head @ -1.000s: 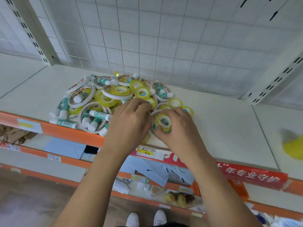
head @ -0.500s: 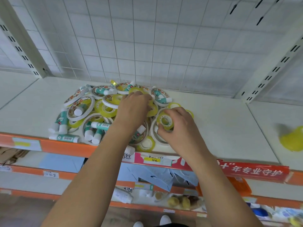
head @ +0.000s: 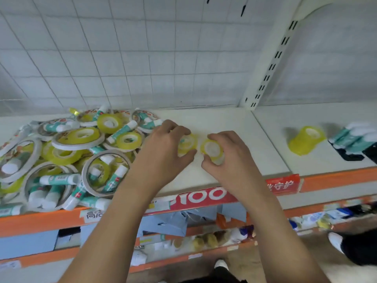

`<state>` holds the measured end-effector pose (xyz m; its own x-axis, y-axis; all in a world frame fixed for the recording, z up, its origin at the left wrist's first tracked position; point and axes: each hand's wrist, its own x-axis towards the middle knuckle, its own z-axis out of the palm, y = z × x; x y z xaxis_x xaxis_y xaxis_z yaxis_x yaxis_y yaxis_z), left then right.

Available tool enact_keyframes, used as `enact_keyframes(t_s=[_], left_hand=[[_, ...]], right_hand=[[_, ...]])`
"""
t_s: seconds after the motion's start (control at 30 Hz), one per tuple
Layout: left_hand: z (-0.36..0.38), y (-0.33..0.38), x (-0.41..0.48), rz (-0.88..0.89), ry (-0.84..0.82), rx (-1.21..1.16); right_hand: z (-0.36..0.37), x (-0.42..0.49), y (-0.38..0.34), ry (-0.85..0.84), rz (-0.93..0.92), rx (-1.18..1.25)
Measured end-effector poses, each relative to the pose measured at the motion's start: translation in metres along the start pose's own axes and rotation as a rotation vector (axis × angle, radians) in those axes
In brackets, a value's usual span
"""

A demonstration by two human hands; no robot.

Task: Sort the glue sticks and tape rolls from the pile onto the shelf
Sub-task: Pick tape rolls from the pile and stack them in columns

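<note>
Reaching right of the pile [head: 67, 158], your left hand [head: 163, 152] and right hand [head: 228, 158] each pinch a yellow tape roll [head: 211, 149] with curled fingers.

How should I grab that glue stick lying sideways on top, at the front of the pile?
Come straight down from above and pinch the glue stick across its teal-labelled middle, fingers on the far long side and thumb on the near one. It lies flat with its round barrel exposed on top, and a tape ring sits close to its end, so the middle looks easiest.
</note>
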<state>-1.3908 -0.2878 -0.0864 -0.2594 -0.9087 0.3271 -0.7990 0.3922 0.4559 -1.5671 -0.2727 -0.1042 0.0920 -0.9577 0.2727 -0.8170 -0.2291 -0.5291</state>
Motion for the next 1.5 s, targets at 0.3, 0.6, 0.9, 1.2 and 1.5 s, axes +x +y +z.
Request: enact_keyframes(t_s=[0.3,0.6,0.9,1.2,1.5], left_hand=[[0.063,0.092,0.067,0.137,-0.098,-0.071],[0.104,0.153,0.116,0.331,-0.226,-0.058],[0.132,0.182,0.141,0.312,-0.24,-0.048],[0.15,0.199,0.158,0.349,-0.25,-0.077],[0.166,0.217,0.173,0.361,-0.345,-0.108]], right_hand=[[-0.079,0.002,0.097,0.046,0.108,-0.038],[-0.159,0.031,0.196,-0.15,-0.06,-0.117],[-0.196,0.055,0.255,-0.363,-0.219,-0.165],[-0.197,0.06,0.275,-0.453,-0.167,-0.079],[-0.207,0.061,0.291,-0.555,-0.061,-0.134]])
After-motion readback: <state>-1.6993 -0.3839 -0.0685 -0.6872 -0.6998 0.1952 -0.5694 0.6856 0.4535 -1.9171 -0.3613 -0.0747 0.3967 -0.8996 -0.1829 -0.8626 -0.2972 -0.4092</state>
